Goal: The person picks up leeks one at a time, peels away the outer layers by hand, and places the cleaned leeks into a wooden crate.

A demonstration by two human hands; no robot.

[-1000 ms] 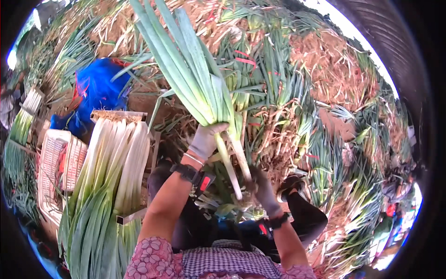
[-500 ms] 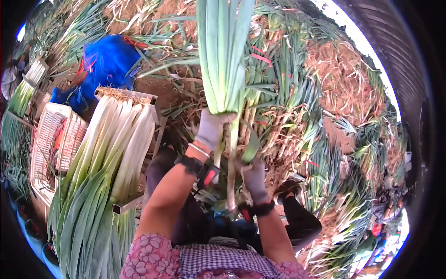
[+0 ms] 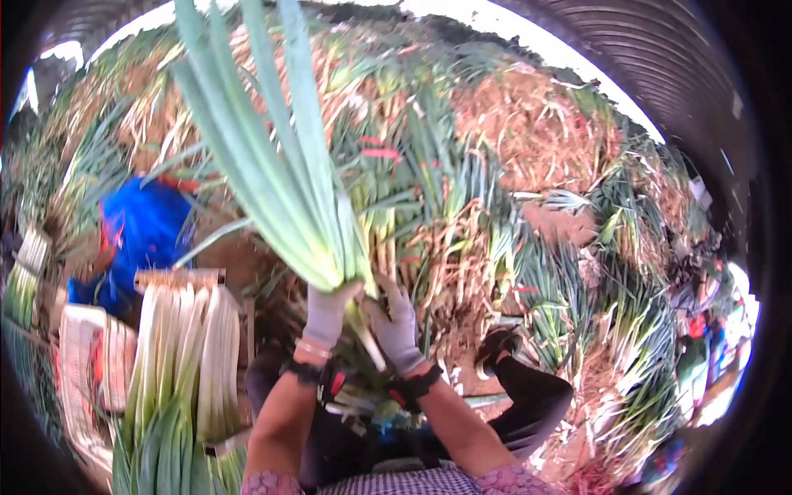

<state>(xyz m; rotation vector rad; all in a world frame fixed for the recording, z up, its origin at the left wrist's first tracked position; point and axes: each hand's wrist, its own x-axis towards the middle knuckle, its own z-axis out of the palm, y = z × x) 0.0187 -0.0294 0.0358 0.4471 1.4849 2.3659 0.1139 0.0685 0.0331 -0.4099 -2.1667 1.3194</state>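
Note:
A leek (image 3: 285, 181) with broad blue-green leaves slants up toward the far left. My gloved left hand (image 3: 330, 316) is closed around its neck, just below where the leaves fan out. From between the hands its pale stalk (image 3: 367, 340) points down toward me. My gloved right hand (image 3: 398, 326) is closed against the same neck from the right, its fingertips at the base of the outer leaves. What exactly those fingertips pinch is partly hidden. To the left, several trimmed leeks (image 3: 181, 355) lie side by side in a metal-ended rack (image 3: 180, 279), white ends away from me.
A pale plastic basket (image 3: 78, 371) stands left of the rack, with a blue mesh heap (image 3: 147, 235) beyond it. Heaps of untrimmed leeks (image 3: 462, 247) and brown leaf litter (image 3: 536, 140) cover the ground ahead and right. My bent leg and shoe (image 3: 497, 351) are at right.
The leek has swung from nearly upright to a leftward tilt. My right hand has moved up and left to its neck, close beside my left hand. The head view has shifted upward.

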